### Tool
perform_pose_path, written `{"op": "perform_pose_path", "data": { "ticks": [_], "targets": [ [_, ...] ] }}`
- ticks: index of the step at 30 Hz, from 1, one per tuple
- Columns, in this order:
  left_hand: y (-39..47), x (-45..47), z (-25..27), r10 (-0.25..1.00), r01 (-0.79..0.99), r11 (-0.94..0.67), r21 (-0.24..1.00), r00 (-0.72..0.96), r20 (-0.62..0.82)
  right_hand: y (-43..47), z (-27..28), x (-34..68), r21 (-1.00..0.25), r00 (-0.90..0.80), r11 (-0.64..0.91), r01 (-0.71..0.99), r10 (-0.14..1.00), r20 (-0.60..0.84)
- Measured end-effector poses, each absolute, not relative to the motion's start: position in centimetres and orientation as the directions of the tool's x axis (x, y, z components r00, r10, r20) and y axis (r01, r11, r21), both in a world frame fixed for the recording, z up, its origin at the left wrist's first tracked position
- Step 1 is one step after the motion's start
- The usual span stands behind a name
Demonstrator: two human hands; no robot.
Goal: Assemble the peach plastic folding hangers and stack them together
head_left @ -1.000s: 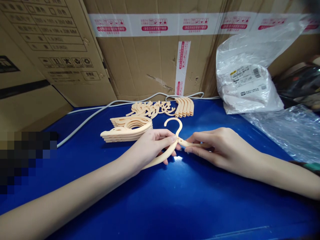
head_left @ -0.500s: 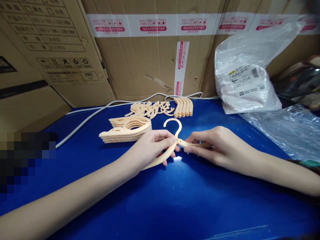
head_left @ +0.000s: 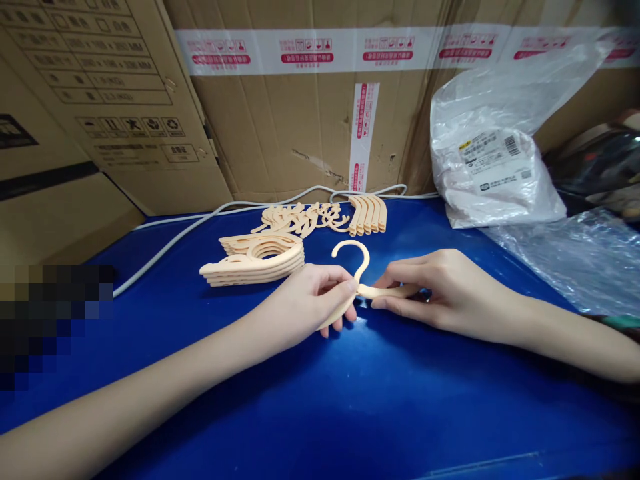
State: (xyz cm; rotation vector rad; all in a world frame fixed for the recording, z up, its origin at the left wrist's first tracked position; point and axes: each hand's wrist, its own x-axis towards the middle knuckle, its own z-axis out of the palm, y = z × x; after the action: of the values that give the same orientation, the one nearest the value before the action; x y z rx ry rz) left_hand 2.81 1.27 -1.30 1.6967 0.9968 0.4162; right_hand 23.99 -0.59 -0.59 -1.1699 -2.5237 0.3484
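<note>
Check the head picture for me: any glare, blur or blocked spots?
Head view: a glare spot on the blue tabletop, beside the left hand; head view: the held hanger and right hand look fairly sharp; head view: coarse pixel blocks hide part of the left edge; head view: the right edge goes dim and soft, leaving the dark bundle hard to make out.

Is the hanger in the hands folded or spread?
The hanger is spread: one side piece slopes down-left in the left hand, the other piece extends rightward into the right hand.
</note>
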Motion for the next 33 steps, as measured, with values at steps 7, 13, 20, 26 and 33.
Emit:
{"op": "perform_pose_path", "data": {
  "ticks": [7, 13, 20, 26, 33],
  "targets": [
    [-0.3, 2.5, -1.6, 0.737, 0.685, -0.666, 0.295, 0.666, 0.117, 0.2, 0.0, 24.7, -0.191, -0.65, 0.697, 0.691, 0.715, 0.259],
    [-0.3, 2.3, -2.1, 0.62, 0.592, -0.781, 0.198, 0.773, 0.133, 0.8, 0.3, 25.0, -0.115, -0.68, 0.725, 0.679, 0.68, 0.273],
    [-0.3, 2.3, -1.9, 0.621, 0.603, -0.782, 0.155, 0.776, 0.113, 1.4, -0.2, 25.6, -0.064, -0.648, 0.699, 0.712, 0.69, 0.323],
    [-0.3, 2.4, -1.7, 0.613, 0.601, -0.789, 0.128, 0.785, 0.092, 1.4, -0.4, 25.7, -0.043, -0.641, 0.696, 0.717, 0.681, 0.353],
    [-0.3, 2.4, -1.5, 0.595, 0.584, -0.802, 0.127, 0.8, 0.08, 1.3, -0.4, 25.6, -0.015, -0.656, 0.715, 0.699, 0.65, 0.384]
  ]
}}
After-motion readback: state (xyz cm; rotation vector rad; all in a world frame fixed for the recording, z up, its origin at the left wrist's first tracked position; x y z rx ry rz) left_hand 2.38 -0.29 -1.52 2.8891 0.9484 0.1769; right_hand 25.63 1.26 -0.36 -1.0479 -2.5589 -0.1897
